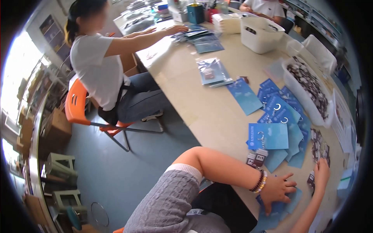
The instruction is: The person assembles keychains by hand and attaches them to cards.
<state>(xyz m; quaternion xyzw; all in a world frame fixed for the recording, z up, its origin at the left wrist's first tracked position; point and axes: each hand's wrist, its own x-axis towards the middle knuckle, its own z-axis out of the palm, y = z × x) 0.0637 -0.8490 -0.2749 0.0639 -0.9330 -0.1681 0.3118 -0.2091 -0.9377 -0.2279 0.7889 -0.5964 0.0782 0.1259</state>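
Observation:
My left hand, with beaded bracelets at its wrist, lies with fingers spread over blue cards near the table's front edge. To its right, my right hand pinches a small brown-and-white charm beside a row of similar charms. Beyond my left hand, several blue sky-patterned cards overlap in a fan, some with metal rings through them. On top lies a card with a ring and chain, from which brown-and-white charms hang.
A clear tub full of brown charms stands at the right. Farther back are bagged cards and a white basket. At the table's left side a person on an orange chair handles bagged cards. Another person sits at the far end.

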